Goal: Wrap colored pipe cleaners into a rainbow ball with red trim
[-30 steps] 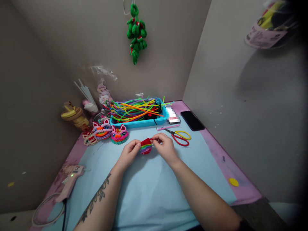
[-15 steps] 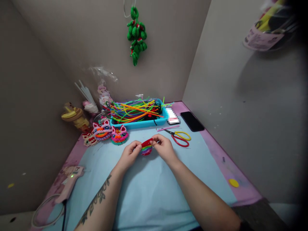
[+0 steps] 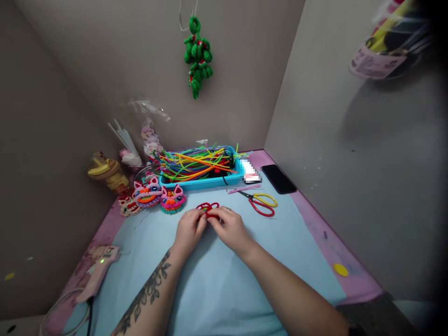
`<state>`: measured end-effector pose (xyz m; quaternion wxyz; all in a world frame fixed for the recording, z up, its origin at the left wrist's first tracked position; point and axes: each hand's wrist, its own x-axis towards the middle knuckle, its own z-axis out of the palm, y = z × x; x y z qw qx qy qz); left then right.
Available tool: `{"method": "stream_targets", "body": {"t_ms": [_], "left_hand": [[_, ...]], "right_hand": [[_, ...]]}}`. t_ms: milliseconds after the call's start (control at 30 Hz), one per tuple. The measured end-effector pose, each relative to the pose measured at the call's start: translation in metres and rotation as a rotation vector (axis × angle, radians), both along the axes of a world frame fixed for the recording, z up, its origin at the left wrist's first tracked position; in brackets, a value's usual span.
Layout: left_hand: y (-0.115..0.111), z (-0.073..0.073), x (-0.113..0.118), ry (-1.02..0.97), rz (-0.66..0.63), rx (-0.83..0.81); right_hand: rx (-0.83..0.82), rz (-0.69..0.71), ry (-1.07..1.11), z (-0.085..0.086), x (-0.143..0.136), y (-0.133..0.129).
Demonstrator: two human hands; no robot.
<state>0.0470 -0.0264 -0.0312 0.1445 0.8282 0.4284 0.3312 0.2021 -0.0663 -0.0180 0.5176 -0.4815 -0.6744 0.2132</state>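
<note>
A small pipe-cleaner piece (image 3: 209, 206), red with a bit of other colour showing, is pinched between my two hands above the blue cloth. My left hand (image 3: 191, 226) grips its left side between thumb and fingers. From the right, my right hand (image 3: 229, 228) pinches it too, the fingertips of both hands almost meeting. Most of the piece is hidden behind my fingers; red loops stick out beyond them. Scissors (image 3: 262, 204) with one yellow and one red handle lie to the right of my right hand, beside a pink stick (image 3: 245, 188).
A blue tray (image 3: 196, 183) full of coloured pipe cleaners stands at the back. Several animal-face pipe-cleaner pieces (image 3: 173, 199) sit left of it. A phone (image 3: 279, 179) lies at the right, a glue gun (image 3: 101, 273) with a cord at the left. A green ornament (image 3: 198, 56) hangs above.
My hands have drawn closer together around the piece. Its rainbow-striped face has turned mostly out of sight, and red loops now show at the far side.
</note>
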Motion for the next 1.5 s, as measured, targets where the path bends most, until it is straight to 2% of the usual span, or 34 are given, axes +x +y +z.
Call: {"method": "stream_targets", "body": {"t_ms": [67,133,267,433,600,800,867,967,1033,1133,1233,1367,1500], "left_hand": [[0.000,-0.002,0.000,0.034,0.027,0.082],[0.001,-0.004,0.000,0.058,0.061,0.137],[0.006,-0.010,-0.001,0.060,0.145,0.174],[0.012,-0.013,-0.005,0.032,0.234,0.166],[0.016,-0.008,-0.012,-0.027,0.349,0.142],[0.018,-0.007,-0.016,-0.021,0.302,0.172],[0.018,-0.008,-0.016,-0.005,0.259,0.198],[0.016,-0.008,-0.014,0.019,0.183,0.247],[0.013,-0.007,-0.012,0.030,0.140,0.279],[0.009,-0.007,-0.009,0.022,0.112,0.323],[0.007,-0.007,-0.006,0.007,0.109,0.330],[0.003,-0.006,-0.001,0.025,0.074,0.283],[0.001,-0.006,0.002,0.022,0.045,0.266]], "right_hand": [[0.035,-0.055,-0.084,-0.002,-0.001,0.000],[0.027,-0.053,-0.097,-0.002,-0.001,0.000],[-0.085,-0.015,0.082,0.002,-0.005,-0.002],[-0.123,0.140,0.220,0.006,-0.009,-0.005],[-0.077,0.331,0.236,0.014,0.000,-0.009],[-0.062,0.401,0.158,0.019,0.015,-0.004],[-0.074,0.359,0.185,0.014,0.016,0.000],[-0.151,0.187,0.185,0.004,0.011,0.006],[-0.163,0.057,0.075,-0.001,0.006,0.007],[-0.080,-0.085,-0.090,-0.002,0.000,0.004],[-0.048,-0.130,-0.156,0.000,-0.004,0.000],[-0.090,-0.169,-0.221,-0.002,-0.005,-0.001],[-0.099,-0.177,-0.150,-0.010,-0.006,0.002]]}}
